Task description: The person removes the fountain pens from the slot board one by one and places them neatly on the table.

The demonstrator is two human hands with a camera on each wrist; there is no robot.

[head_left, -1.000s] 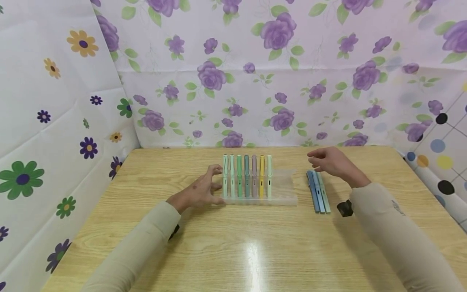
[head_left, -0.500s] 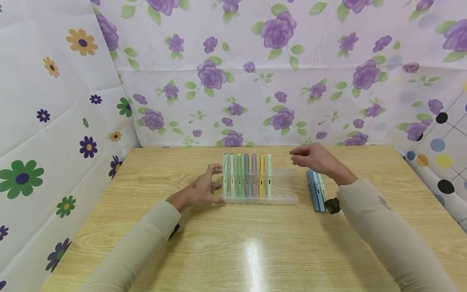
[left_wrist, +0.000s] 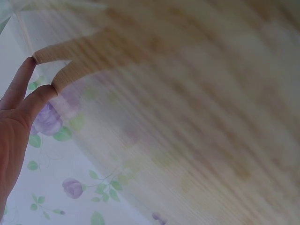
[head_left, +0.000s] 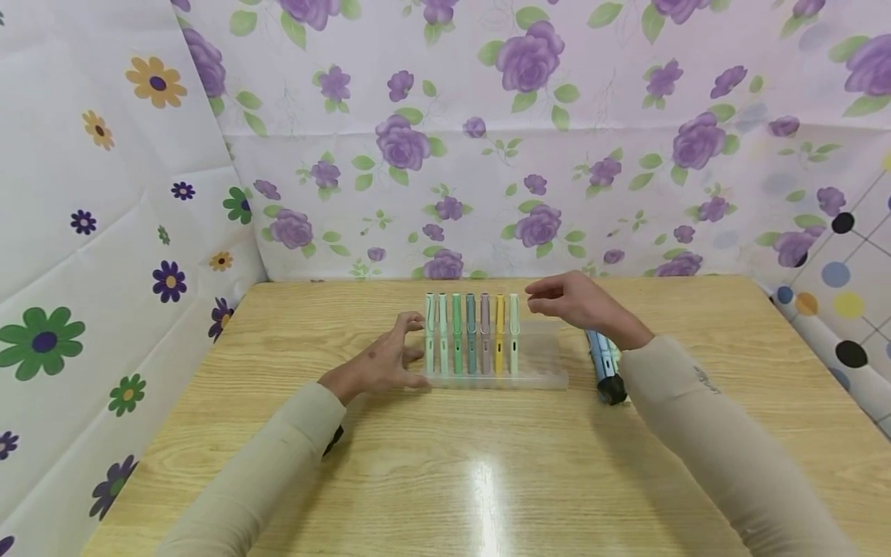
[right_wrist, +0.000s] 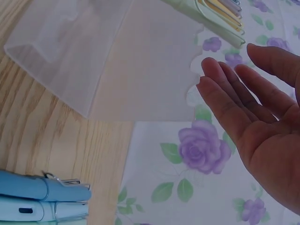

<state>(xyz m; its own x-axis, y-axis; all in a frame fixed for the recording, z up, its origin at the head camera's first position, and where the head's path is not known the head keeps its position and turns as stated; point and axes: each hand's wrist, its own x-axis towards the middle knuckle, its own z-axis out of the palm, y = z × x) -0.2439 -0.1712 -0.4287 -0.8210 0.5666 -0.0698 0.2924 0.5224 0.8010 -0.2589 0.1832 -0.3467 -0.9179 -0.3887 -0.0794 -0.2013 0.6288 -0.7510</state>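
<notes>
Head view: the left hand (head_left: 379, 367) is bent round the left end of a frosted plastic pen stand (head_left: 543, 352), thumb at its lower left corner, fingers up the side – a hold that seems meant to keep the stand from sliding. The right hand (head_left: 581, 303) grips nothing; its fingers, loosely bent with the thumb apart, hang by the stand's upper edge, just beside the cap of a pale lime fountain pen (head_left: 514, 344).

Seven capped pens lean on the stand, gathered toward its left edge: two mint pens (head_left: 443, 348), a green pen (head_left: 456, 360), a teal pen (head_left: 472, 360), a mauve pen (head_left: 485, 360), a yellow pen (head_left: 499, 360), then the pale lime one. The front lip presumably stops their lower ends slipping, and the scalloped upper edge, plain in the right wrist view, probably spaces them.

Off the stand's right edge lie three more – a steel-blue pen (right_wrist: 33, 186), a light-blue pen (right_wrist: 49, 211) and a pale green pen (right_wrist: 51, 222) – side by side, handy for the right hand. A black wrist camera (head_left: 612, 389) covers their lower ends. The stand sits toward the far edge of the wooden table (head_left: 390, 480), before a rose-printed cloth (head_left: 480, 193).
</notes>
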